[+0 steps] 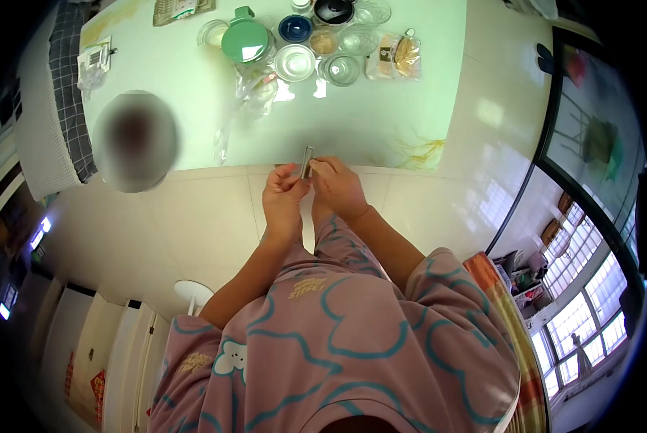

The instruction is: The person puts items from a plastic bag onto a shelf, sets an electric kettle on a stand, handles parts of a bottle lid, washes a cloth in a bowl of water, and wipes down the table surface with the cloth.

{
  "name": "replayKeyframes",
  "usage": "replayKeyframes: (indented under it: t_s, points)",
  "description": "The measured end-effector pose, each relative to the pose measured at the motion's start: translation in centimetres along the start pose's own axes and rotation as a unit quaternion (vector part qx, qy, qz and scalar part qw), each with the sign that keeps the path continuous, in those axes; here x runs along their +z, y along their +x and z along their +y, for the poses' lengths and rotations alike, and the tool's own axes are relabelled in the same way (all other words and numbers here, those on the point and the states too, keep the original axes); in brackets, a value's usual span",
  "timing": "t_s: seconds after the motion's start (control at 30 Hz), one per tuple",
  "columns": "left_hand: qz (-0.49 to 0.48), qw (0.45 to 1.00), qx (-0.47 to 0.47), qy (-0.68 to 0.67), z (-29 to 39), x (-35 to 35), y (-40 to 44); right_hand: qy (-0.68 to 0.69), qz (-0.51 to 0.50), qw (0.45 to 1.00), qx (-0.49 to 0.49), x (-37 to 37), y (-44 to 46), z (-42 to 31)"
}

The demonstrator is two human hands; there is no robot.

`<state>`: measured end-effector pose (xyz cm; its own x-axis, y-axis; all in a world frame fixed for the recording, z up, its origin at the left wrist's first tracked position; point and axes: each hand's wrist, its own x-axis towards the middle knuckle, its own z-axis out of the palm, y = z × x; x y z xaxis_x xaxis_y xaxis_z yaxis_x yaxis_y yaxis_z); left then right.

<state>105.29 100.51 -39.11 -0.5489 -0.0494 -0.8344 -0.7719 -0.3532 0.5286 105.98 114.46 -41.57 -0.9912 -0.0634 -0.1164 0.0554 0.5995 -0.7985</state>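
Just in front of the table's near edge, both my hands meet around a small, slim, shiny piece (pixel 307 163) that stands nearly upright. It has a pale, glossy rim and a darker middle; its exact kind is too small to make out. My left hand (pixel 282 202) pinches its lower end near the thumb, with the other fingers loosely curled. From the other side, the fingers of my right hand (pixel 341 189) are closed against it. My fingertips partly hide its lower part.
The glossy pale-green table (pixel 338 123) carries a green-lidded container (pixel 244 42), a blue bowl (pixel 295 29), a white bowl (pixel 295 63), glass bowls (pixel 340 70) and a packaged item (pixel 395 58). Crumpled clear plastic (pixel 257 92) lies nearer. A blurred round object (pixel 136 141) is at left.
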Motion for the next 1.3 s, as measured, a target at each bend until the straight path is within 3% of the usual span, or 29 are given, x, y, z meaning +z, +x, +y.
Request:
replayKeyframes:
  t_s: [0.03, 0.1, 0.13, 0.17, 0.2, 0.23, 0.27, 0.3, 0.33, 0.37, 0.4, 0.43, 0.6, 0.67, 0.73, 0.77, 0.83, 0.87, 0.9, 0.93, 1.03, 1.1, 1.17, 1.23, 1.3]
  points:
    - [0.007, 1.0, 0.025, 0.0, -0.2, 0.0, 0.2, -0.002, 0.001, 1.0, 0.003, 0.2, -0.4, 0.1]
    - [-0.006, 0.998, 0.029, 0.064, -0.6, -0.4, 0.9, 0.222, 0.051, 0.948, 0.221, 0.6, -0.7, -0.2]
    - [-0.015, 0.991, 0.035, 0.128, -0.8, -0.6, 1.2, 0.223, 0.05, 0.948, 0.221, 0.5, -0.6, 0.0]
    - [-0.011, 0.991, 0.035, 0.128, -0.9, -0.2, 1.2, 0.414, 0.061, 0.843, 0.339, -0.1, 0.3, -0.5]
    - [-0.035, 0.982, 0.05, 0.178, -1.1, 0.6, 1.0, 0.579, 0.067, 0.685, 0.438, -0.3, 0.8, -0.9]
    - [-0.056, 0.97, 0.067, 0.228, -1.2, 1.4, 0.8, 0.581, 0.06, 0.682, 0.439, -0.5, 0.7, -0.5]
    - [-0.095, 0.951, 0.127, 0.264, -2.6, 1.5, 1.5, 0.519, 0.036, 0.724, 0.454, -0.9, 0.6, 0.7]
    - [-0.117, 0.935, 0.105, 0.317, -0.5, 2.5, 0.5, 0.455, 0.008, 0.762, 0.461, -1.0, 0.8, 2.2]
    - [-0.134, 0.917, 0.08, 0.368, 1.7, 3.5, -0.6, 0.397, 0.044, 0.833, 0.384, -0.2, 0.5, 5.7]
    - [-0.11, 0.92, 0.082, 0.368, 0.6, 2.9, -0.2, 0.466, 0.125, 0.738, 0.472, -1.6, 2.4, 5.9]
    - [-0.14, 0.931, 0.07, 0.331, -1.6, 1.9, 0.8, 0.493, 0.197, 0.679, 0.506, -1.7, 3.2, 9.5]
    - [-0.176, 0.938, 0.061, 0.292, -2.5, 1.0, 1.5, 0.482, 0.205, 0.685, 0.506, -2.3, 3.6, 13.8]
    - [-0.091, 0.921, 0.045, 0.376, 1.6, -2.9, 0.7, 0.355, 0.236, 0.707, 0.565, -5.1, 7.2, 26.5]
    - [-0.054, 0.92, 0.039, 0.387, 1.6, -6.7, 1.7, 0.323, 0.218, 0.727, 0.565, -5.3, 8.2, 25.3]
    - [-0.003, 0.954, 0.074, 0.289, -1.8, -12.8, 4.3, 0.271, 0.198, 0.769, 0.545, -5.3, 8.2, 22.7]
    - [0.0, 0.956, 0.077, 0.283, -1.6, -15.0, 4.8, 0.271, 0.15, 0.78, 0.544, -4.8, 7.8, 21.3]
    - [0.097, 0.968, 0.099, 0.208, -0.5, -18.9, 5.9, 0.255, 0.06, 0.786, 0.56, -2.6, 6.5, 18.4]
    - [0.096, 0.97, 0.101, 0.2, 0.5, -21.1, 6.3, 0.275, -0.011, 0.796, 0.539, -0.4, 4.2, 21.7]
    - [0.136, 0.963, 0.094, 0.212, 1.6, -23.5, 6.8, 0.244, 0.017, 0.807, 0.537, 1.5, 4.0, 15.6]
    - [0.176, 0.955, 0.086, 0.223, 2.7, -25.5, 7.4, 0.21, -0.119, 0.817, 0.524, 4.0, 2.9, 16.6]
    - [0.215, 0.968, 0.048, 0.119, 8.4, -30.0, 8.3, 0.081, -0.307, 0.826, 0.465, 10.3, 4.5, 2.0]
    - [0.215, 0.967, 0.059, 0.122, 10.5, -34.1, 10.9, 0.091, -0.378, 0.865, 0.318, 15.3, 6.1, -5.9]
    - [0.218, 0.966, 0.064, 0.124, 12.4, -37.8, 14.2, 0.016, -0.416, 0.893, 0.173, 20.2, 9.6, -13.5]
    - [0.197, 0.945, 0.085, 0.246, 14.4, -41.0, 17.6, 0.034, -0.332, 0.941, 0.061, 27.1, 12.5, -17.3]
    - [0.212, 0.95, 0.092, 0.21, 15.5, -42.9, 21.3, 0.038, -0.198, 0.975, -0.091, 33.7, 16.5, -19.6]
